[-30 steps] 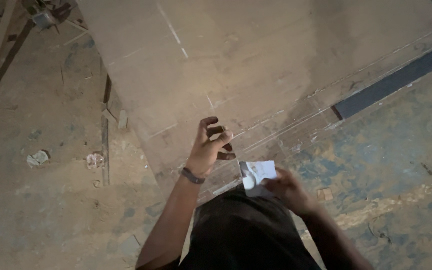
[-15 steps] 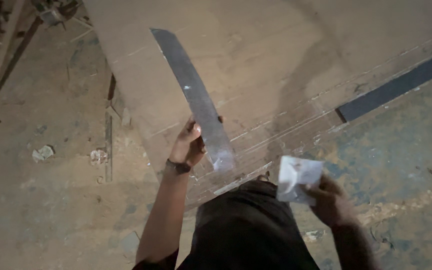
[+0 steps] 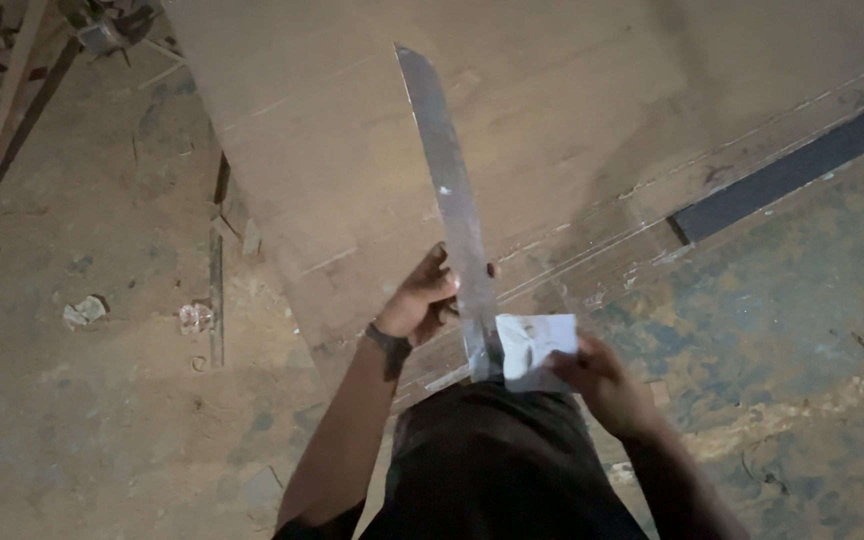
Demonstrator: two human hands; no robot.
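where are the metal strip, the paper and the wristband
metal strip (image 3: 444, 170), head view, middle of the flat grey face above the left hand.
paper (image 3: 537, 343), head view, centre of the white sheet.
wristband (image 3: 388, 341), head view, dark band across the left wrist.

A large brown wooden board (image 3: 572, 130) fills the view from ten o'clock across to two o'clock, its surface scuffed and crossed by thin pale scribed lines. A dark grey strip (image 3: 802, 165) lies along its edge at three o'clock. Below and around it spreads a dusty concrete floor (image 3: 82, 440), stained bluish at four o'clock. Two crumpled scraps of litter (image 3: 84, 311) lie on the floor at nine o'clock, beside a thin wooden batten (image 3: 216, 290). More timber offcuts (image 3: 12, 100) lean at eleven o'clock. The light is dim and warm.
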